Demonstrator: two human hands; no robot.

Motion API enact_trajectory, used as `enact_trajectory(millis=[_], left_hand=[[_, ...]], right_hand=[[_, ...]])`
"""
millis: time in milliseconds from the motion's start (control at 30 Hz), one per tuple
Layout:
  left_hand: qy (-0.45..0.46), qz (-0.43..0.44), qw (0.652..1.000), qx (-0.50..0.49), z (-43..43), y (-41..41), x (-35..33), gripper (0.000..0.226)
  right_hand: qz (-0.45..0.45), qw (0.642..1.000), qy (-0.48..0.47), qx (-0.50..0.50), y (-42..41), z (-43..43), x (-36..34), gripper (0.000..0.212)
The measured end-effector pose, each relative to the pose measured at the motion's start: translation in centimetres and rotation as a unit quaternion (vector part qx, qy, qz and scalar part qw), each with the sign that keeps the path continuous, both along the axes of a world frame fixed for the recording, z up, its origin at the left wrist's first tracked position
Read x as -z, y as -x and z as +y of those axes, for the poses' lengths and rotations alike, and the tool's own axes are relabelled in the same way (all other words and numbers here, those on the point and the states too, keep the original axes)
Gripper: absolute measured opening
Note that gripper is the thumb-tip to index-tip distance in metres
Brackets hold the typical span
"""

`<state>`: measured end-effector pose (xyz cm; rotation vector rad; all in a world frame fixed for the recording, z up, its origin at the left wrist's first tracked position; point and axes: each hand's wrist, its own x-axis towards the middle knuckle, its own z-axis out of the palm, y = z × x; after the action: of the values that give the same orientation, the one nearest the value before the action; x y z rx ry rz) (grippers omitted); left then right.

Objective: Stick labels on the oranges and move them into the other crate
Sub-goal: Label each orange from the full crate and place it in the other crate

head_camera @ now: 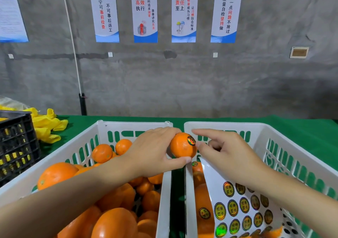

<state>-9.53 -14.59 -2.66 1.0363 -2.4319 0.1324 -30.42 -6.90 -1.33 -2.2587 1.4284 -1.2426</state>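
**Status: labelling in progress.**

1. Nearest the camera, a pile of bare oranges (115, 223) is seen in the left white slotted plastic crate (135, 123). No labels can be seen on them. The greater part of the work is therefore judged to be outstanding.
2. In the right white slotted plastic crate (228, 125), only a few labelled oranges (201, 195) are stacked against its left wall. Over them a white backing sheet of round gold-and-black labels (243, 206) is laid. Many labels are left on it.
3. Above the gap between the crates, one round orange (181, 146) is held in the grip of the left hand (155, 151), with the thumb beneath it and the fingers over its top. A round label (191, 140) is already stuck to this orange.
4. The right hand (225, 155) is placed just beside the label. The index finger is extended, the thumb is at the peel and the other fingers are curled. It cannot be told whether the sheet is held by those fingers.
5. The step still to be done for this orange is judged to be its transfer into the right crate.
6. Farther off, the green-covered table (292, 126) carries both crates.
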Motion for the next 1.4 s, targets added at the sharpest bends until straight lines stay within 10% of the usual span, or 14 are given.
enact_trajectory(millis=[333, 833, 1400], left_hand=[[-0.017, 0.027, 0.999, -0.003, 0.5, 0.7, -0.1, 0.063], [-0.273, 0.183, 0.942, 0.070, 2.2, 1.9, -0.3, 0.059], [-0.171, -0.061, 0.974, 0.134, 3.8, 2.4, -1.2, 0.028]], right_hand=[[-0.043, 0.999, -0.024, -0.017, 0.1, 0.0, -0.7, 0.020], [-0.108, 0.992, 0.016, 0.060, 0.6, -0.4, -1.4, 0.022], [-0.098, 0.991, -0.073, 0.058, 0.9, -1.8, 0.1, 0.033]])
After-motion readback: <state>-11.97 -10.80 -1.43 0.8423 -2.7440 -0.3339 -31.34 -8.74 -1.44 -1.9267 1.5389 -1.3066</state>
